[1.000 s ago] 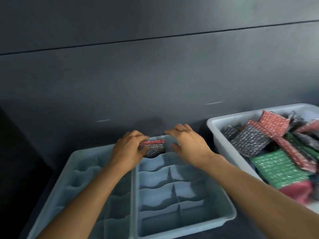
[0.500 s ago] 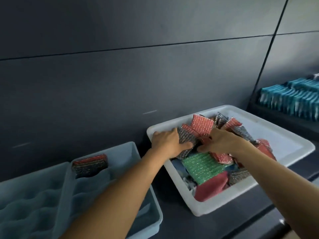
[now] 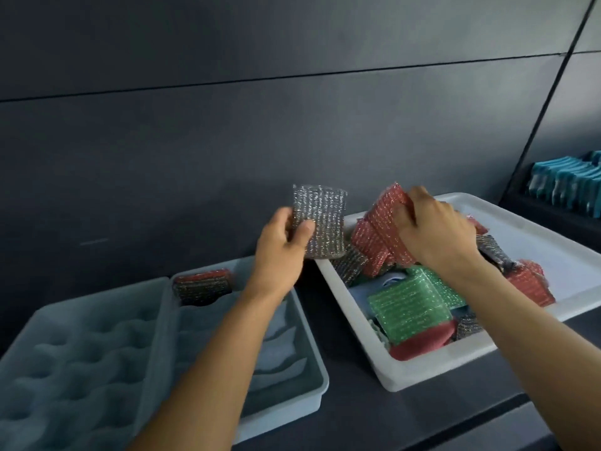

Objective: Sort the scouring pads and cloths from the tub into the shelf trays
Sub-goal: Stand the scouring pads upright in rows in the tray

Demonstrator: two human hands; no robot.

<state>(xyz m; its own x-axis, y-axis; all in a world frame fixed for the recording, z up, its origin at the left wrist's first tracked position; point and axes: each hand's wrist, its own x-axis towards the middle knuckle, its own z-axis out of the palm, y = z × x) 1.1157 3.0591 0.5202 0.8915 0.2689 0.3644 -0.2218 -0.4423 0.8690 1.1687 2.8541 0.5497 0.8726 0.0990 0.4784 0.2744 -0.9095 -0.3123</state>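
Left grip [image 3: 279,252] holds silver pad [image 3: 322,216], right grip [image 3: 439,237] red pad [image 3: 379,231].

Dark shelf [image 3: 351,418] carrying: left tray [image 3: 97,292] and right tray [image 3: 286,406], blue-grey, sitting side by side; white tub [image 3: 422,379] standing near them.

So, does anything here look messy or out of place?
Nothing looks spilled or damaged. The white plastic tub holds a jumbled heap of sparkly pads, unsorted. One small stack of pads sits in the far corner of the pale blue divided tray. The left hand holds a silver mesh scouring pad; the right hand grips a red mesh pad.
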